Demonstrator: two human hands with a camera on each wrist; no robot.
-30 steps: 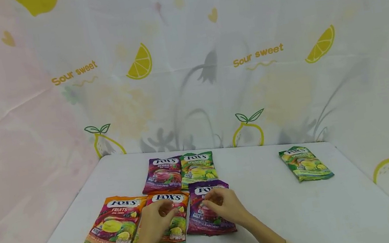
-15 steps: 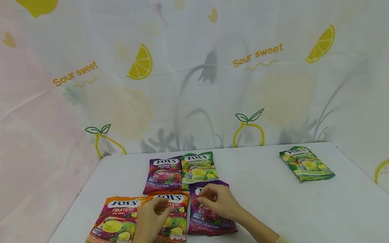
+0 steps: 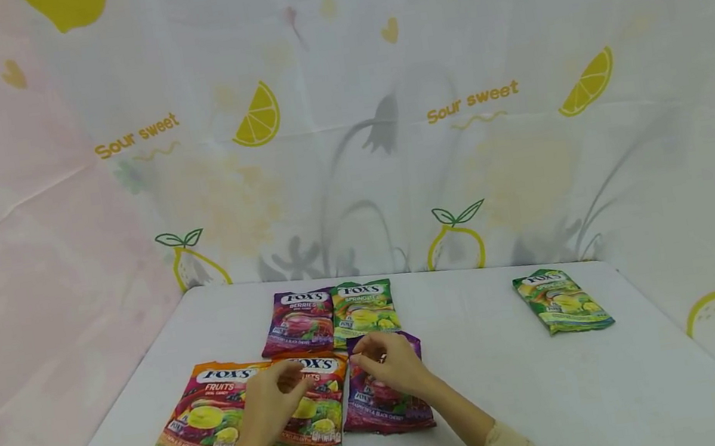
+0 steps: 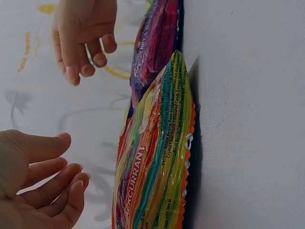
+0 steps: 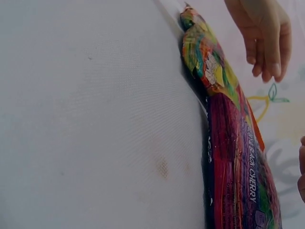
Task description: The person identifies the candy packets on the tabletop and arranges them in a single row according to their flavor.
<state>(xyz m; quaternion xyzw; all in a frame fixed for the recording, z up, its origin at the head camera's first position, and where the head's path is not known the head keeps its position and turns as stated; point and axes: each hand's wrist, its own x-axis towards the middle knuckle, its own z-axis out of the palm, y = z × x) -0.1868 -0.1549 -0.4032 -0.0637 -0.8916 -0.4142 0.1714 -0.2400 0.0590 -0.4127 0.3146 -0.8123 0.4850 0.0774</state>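
Observation:
My left hand (image 3: 272, 404) hovers over two orange FOX'S Fruits candy bags, the left one (image 3: 201, 416) and the one beside it (image 3: 316, 414), covering part of both. Loosely curved fingers hold nothing, and the left wrist view shows this hand (image 4: 45, 179) apart from the bag (image 4: 152, 157). Above the front purple Berries candy bag (image 3: 384, 411) is my right hand (image 3: 394, 366), fingers loosely bent and holding nothing. Only its fingers (image 5: 302, 171) show at the right wrist view's edge. Behind lie another purple Berries bag (image 3: 301, 322) and a green Spring Tea bag (image 3: 365, 312), side by side.
A separate green candy bag (image 3: 562, 301) lies tilted at the right on the white table (image 3: 533, 396). A lemon-printed cloth (image 3: 349, 163) hangs behind the table and along its sides. A small stain (image 5: 163, 169) marks the tabletop in the right wrist view.
Both hands have drifted slightly left above the bags, the right hand a little more. The bags have stayed where they were.

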